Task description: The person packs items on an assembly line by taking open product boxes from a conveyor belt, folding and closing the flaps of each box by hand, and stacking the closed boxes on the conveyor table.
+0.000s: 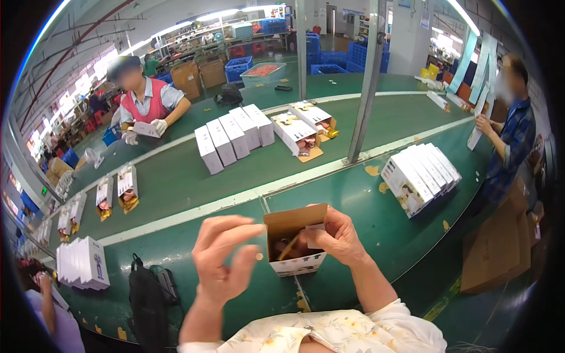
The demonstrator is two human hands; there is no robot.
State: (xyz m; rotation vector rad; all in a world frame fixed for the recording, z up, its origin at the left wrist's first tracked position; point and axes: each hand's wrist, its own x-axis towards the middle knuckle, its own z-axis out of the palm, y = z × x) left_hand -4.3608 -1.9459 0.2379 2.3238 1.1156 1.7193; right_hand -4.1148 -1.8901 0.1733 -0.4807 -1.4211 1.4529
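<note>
An open white carton (297,266) with a brown inside stands on the green bench directly in front of me. Its back flap is raised, and pinkish items lie inside, partly hidden in shadow. My right hand (340,240) grips the carton's right rim, thumb at the opening and fingers down the outer side. To the left of the carton is my left hand (222,259), raised and slightly blurred, fingers and thumb apart. A small pale round spot (259,256) shows by its thumb tip; I cannot make out what it is.
Closed white cartons (421,179) stand in a row on the right, others (85,263) at left. A green conveyor (176,185) carries more cartons, some open. A black bag (147,300) lies left of me. A metal post (368,88) rises beyond. Co-workers (147,103) handle cartons nearby.
</note>
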